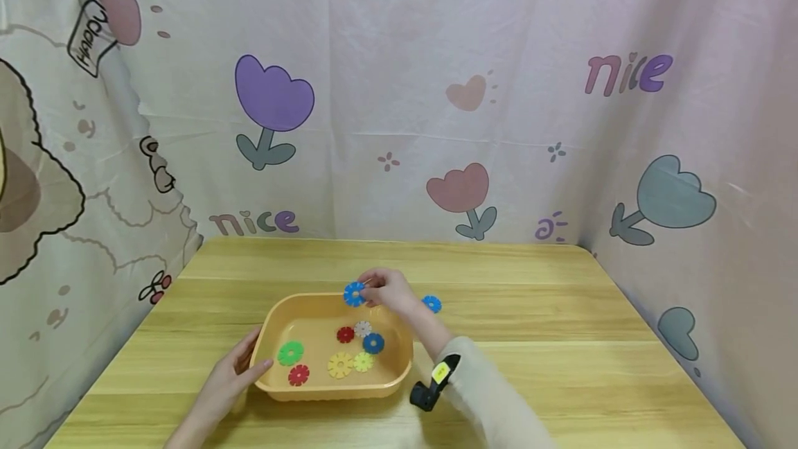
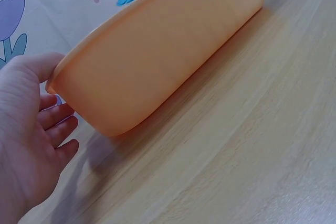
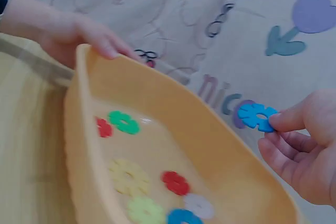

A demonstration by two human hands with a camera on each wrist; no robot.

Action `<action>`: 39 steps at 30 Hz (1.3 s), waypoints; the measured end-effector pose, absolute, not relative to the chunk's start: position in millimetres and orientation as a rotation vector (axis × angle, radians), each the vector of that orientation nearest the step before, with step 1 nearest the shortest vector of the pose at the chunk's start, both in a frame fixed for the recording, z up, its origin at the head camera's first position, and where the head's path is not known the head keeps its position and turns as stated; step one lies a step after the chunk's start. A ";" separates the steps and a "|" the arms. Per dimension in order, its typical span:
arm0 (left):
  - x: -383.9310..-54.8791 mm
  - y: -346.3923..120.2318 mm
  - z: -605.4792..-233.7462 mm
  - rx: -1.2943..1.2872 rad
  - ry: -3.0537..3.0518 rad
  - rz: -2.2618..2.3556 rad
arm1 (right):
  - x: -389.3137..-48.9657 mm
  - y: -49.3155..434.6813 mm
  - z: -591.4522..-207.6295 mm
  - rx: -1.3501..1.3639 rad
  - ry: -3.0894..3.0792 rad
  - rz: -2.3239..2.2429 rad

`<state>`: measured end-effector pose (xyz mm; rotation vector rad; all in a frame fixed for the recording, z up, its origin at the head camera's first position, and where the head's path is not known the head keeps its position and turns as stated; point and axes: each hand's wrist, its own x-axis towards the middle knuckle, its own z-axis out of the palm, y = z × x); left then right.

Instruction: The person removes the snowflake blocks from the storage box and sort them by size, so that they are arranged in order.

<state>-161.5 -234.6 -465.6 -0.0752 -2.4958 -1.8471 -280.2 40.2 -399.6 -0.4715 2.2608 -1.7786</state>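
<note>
My right hand (image 1: 389, 291) pinches a blue notched plastic disc (image 3: 256, 117) between thumb and fingers, over the far rim of a yellow-orange plastic bin (image 1: 333, 392). My left hand (image 2: 34, 124) grips the bin's left end, its thumb over the rim and the other fingers outside. On the bin floor lie more notched discs: a green one (image 1: 290, 353) and a red one (image 1: 298, 375) towards the left. Further right are another red disc (image 1: 346, 335), a white one (image 1: 363, 328), a dark blue one (image 1: 373, 343), a yellow one (image 1: 340, 365) and a pale yellow-green one (image 1: 364, 362).
Another blue disc (image 1: 431, 303) lies on the wooden table (image 1: 561, 366), just beyond my right forearm. A black wrist camera (image 1: 427, 393) is strapped at my right sleeve. A printed cloth (image 1: 386, 123) hangs behind the table and along its sides.
</note>
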 end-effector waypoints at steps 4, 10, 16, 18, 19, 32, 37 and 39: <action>-162.3 -234.2 -465.7 -0.078 -2.491 -1.838 | -286.7 67.7 -397.7 -0.406 2.272 -1.860; -161.8 -234.4 -465.3 -0.066 -2.518 -1.815 | -298.0 113.1 -407.4 -0.186 2.261 -1.991; -161.2 -234.2 -464.3 -0.049 -2.532 -1.801 | -305.4 155.3 -421.0 0.039 2.280 -2.045; -161.4 -234.4 -464.5 -0.055 -2.522 -1.806 | -307.2 167.2 -426.7 0.098 2.272 -2.054; -161.5 -234.5 -464.6 -0.057 -2.519 -1.806 | -307.9 172.3 -429.5 0.125 2.271 -2.053; -161.0 -235.7 -466.9 -0.069 -2.511 -1.803 | -313.3 201.8 -458.7 0.304 2.373 -1.909; -161.0 -235.9 -467.5 -0.062 -2.523 -1.795 | -313.3 202.7 -465.9 0.271 2.481 -1.826; -161.1 -235.7 -467.3 -0.063 -2.520 -1.801 | -313.3 202.0 -467.7 0.251 2.531 -1.788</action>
